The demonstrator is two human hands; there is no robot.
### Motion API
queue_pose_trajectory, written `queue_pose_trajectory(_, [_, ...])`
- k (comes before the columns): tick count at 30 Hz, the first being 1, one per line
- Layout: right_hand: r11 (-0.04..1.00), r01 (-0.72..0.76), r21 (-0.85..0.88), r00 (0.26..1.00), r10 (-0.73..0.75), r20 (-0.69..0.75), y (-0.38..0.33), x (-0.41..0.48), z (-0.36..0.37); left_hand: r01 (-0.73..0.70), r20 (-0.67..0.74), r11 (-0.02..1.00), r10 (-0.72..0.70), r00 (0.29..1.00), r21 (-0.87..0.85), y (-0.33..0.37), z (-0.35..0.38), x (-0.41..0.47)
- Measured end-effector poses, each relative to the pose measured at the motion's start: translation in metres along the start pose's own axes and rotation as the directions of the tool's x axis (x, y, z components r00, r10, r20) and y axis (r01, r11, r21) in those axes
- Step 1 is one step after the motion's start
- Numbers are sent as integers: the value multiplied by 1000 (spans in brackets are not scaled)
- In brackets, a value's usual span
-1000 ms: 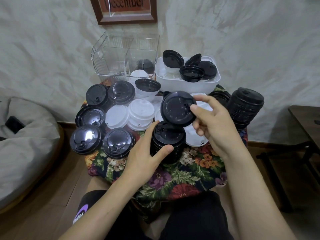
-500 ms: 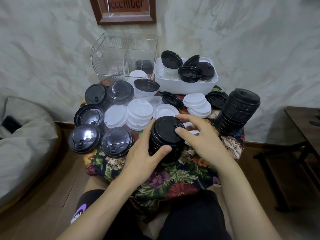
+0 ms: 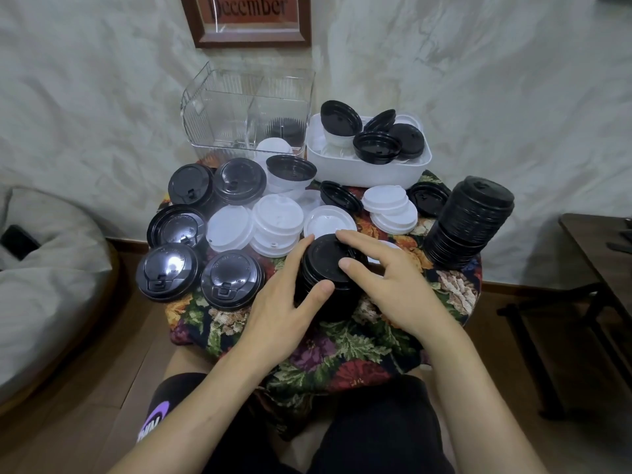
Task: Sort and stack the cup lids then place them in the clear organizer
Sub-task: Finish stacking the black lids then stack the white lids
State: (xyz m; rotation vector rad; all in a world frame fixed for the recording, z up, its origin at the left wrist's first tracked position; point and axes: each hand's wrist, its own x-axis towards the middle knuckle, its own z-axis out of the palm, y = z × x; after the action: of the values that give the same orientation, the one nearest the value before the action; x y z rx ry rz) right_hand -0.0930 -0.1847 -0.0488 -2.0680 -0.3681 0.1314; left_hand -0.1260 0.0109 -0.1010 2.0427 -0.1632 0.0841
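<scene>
Left hand [image 3: 280, 306] grip curled round black lid stack [image 3: 321, 265] on worktop [image 3: 342, 343]; right hand [image 3: 393, 285] grip spread, pressing its top.

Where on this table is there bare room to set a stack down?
Bare floral cloth shows along the near edge, below the left hand and right hand, and in a smaller patch between the right hand and the tall black stack. The left and middle are packed with loose lids, and the white tub is heaped.
</scene>
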Motion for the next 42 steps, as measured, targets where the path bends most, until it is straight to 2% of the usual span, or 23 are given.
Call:
queue_pose_trajectory(6, [998,-20,-62,998,24,53,4,-1,-1,-9,-47,1000,9,999,-3,-2,0,-1])
queue_pose_trajectory(15, [999,-7,52,999,4,47,6,-7,-1,-64,-33,998,65,997,26,3,1,-3])
queue_pose_trajectory(18, [994,-16,104,1000,16,4,7,-12,-5,-51,-47,999,51,998,12,2,0,-1])
queue_pose_trajectory(20, [995,-24,94,997,31,-76,11,-18,-8,-53,-53,998,54,997,15,3,0,-1])
queue_pose_trajectory(22, [998,-61,-28,981,55,-186,17,-26,-11,-51,-52,999,52,997,19,4,0,-1])
queue_pose_trajectory(24, [958,-138,-250,969,79,-233,24,-32,-15,-47,-52,999,48,997,17,5,0,-1])
queue_pose_trajectory(27, [842,-161,-515,983,93,-156,34,-34,-15,-48,-48,999,49,998,16,4,0,-2])
queue_pose_trajectory(30, [814,-120,-568,991,62,-121,45,-25,-14,-42,-41,999,42,998,12,4,0,-2])
queue_pose_trajectory(34, [833,-66,-550,994,10,-105,53,-2,-16,-36,-42,999,37,998,17,4,-1,-2])
queue_pose_trajectory(37, [869,-94,-486,987,16,-163,46,6,-16,-36,-43,999,37,998,16,4,-1,-3])
queue_pose_trajectory(40, [945,-99,-311,950,-3,-312,24,-3,-15,-35,-45,999,36,998,6,4,-1,-3])
queue_pose_trajectory(42, [993,-29,-115,964,-3,-264,13,-11,-12,-39,-48,999,39,998,1,3,-1,-2])
